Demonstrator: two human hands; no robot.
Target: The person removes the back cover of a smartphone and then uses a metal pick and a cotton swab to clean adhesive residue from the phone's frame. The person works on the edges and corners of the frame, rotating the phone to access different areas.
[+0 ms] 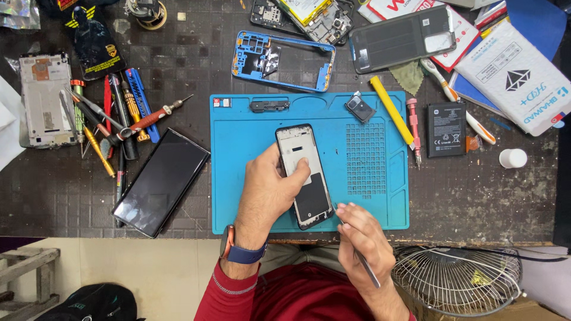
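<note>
Looking straight down at a dark table (476,196) with a blue repair mat (250,178) in the middle of the frame. The left hand (267,190) is clamped on an opened phone frame (304,176) lying on the mat just left of centre, thumb pressed across the pale upper part of it and the other fingers wrapped around its left edge, so it's pretty much closed on the phone. The right hand (364,241), lower centre-right, is curled shut around a thin metal tool (364,264), held like a pen, with the tip end sitting just beside the phone's lower right corner; can't really tell if it's touching. A watch with a blue strap (241,251) sits on the left wrist, red sleeves below. Around it: a small camera module (360,109) and a black strip part (269,106) along the mat's top, a yellow pry stick (391,117) and a pink-handled screwdriver (413,128) at its right edge. Right of the mat is a black battery (446,129) and a white cap (513,158). Upper centre has a blue phone mid-frame (282,60) and a dark back cover (403,38). On the left, a black phone (161,182) lying face up, a heap of screwdrivers (116,122), and a silver phone chassis (43,100). A wire fan guard (457,279) pokes in at the lower right.
</note>
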